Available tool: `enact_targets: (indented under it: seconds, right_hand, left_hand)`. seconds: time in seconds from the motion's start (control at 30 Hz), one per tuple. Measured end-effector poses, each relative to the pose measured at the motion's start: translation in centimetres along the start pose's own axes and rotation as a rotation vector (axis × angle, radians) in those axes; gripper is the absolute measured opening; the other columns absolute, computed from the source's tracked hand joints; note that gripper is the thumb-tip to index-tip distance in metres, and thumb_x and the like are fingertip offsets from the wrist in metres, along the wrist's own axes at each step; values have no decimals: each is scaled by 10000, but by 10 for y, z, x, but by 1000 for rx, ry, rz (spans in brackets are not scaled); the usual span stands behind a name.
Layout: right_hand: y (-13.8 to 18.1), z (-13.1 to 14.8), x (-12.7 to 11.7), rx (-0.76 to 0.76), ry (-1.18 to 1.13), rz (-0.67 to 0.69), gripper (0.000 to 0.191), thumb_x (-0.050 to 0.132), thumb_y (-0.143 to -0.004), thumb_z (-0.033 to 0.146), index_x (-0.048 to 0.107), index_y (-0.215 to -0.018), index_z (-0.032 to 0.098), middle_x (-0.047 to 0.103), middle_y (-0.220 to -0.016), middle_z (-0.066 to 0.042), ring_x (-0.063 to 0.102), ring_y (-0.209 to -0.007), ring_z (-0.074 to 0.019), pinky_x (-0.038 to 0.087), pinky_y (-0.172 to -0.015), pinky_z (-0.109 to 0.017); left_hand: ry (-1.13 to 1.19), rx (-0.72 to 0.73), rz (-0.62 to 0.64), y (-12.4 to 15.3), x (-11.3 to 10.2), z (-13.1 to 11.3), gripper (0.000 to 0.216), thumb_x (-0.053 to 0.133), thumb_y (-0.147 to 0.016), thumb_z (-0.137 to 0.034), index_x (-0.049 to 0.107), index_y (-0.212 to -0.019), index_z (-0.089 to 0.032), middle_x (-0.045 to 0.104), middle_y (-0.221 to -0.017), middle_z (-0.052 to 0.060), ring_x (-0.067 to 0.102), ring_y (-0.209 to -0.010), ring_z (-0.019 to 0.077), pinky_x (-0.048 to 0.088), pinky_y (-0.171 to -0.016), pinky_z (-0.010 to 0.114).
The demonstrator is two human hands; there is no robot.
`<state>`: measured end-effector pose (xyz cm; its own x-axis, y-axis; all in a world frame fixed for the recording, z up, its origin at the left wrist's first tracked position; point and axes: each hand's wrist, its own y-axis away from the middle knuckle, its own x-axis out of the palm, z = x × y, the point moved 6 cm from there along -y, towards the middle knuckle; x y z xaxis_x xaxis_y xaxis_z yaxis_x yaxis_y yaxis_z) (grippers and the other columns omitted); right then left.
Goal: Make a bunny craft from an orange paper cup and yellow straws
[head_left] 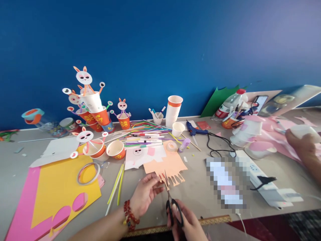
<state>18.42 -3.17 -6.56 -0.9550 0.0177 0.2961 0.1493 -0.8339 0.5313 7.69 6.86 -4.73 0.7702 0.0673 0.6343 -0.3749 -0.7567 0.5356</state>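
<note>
My left hand [144,194] pinches the near edge of a peach paper sheet [167,164] with shapes cut out along its front edge. My right hand [187,222] grips black-handled scissors [173,204], blades pointing up into the paper's edge beside my left fingers. A red bead bracelet [129,216] circles my left wrist.
Paper cups with bunny faces [91,100] stand at the back left, a cup stack [173,110] and coloured straws [145,135] mid-table. Yellow and pink sheets [55,197] with a tape ring [87,174] lie left. A glue gun [194,129], power strip [260,182] and another person's hand [301,147] are right.
</note>
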Motion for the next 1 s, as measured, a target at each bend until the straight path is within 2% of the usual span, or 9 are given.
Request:
enact_targets:
  seconds: [0.27,0.57,0.73,1.0]
  right_hand:
    - [-4,5,5,-8,-71,-41,670,618,-743,827,511,-904,185,630,-711,28,522,-377,-42,405,-366,-152]
    - [-6,0,11,8,-107,-51,694,589,-732,858,530,-897,186,658,-771,-3,552,-396,-59,460,-399,-180]
    - [-3,3,14,4,-103,-51,684,582,-741,855,537,-884,188,610,-670,19,559,-401,-84,461,-407,-196]
    - [-16,-12,16,14,-82,-82,788,526,-627,959,494,-833,200,594,-677,23,497,-331,-61,426,-348,-191]
  left_hand:
    - [-6,22,4,1,-1,1,380,937,-602,-300,609,-725,-153,747,-787,28,705,-728,145,578,-707,271]
    - [-21,20,-6,0,-2,3,356,917,-633,-301,607,-722,-150,737,-805,47,695,-730,152,568,-732,283]
    - [-30,25,9,1,0,2,315,896,-666,-293,625,-727,-144,744,-853,68,689,-741,152,564,-730,281]
    - [-35,42,20,0,-2,3,312,892,-674,-296,620,-709,-148,748,-862,72,700,-762,172,567,-740,296]
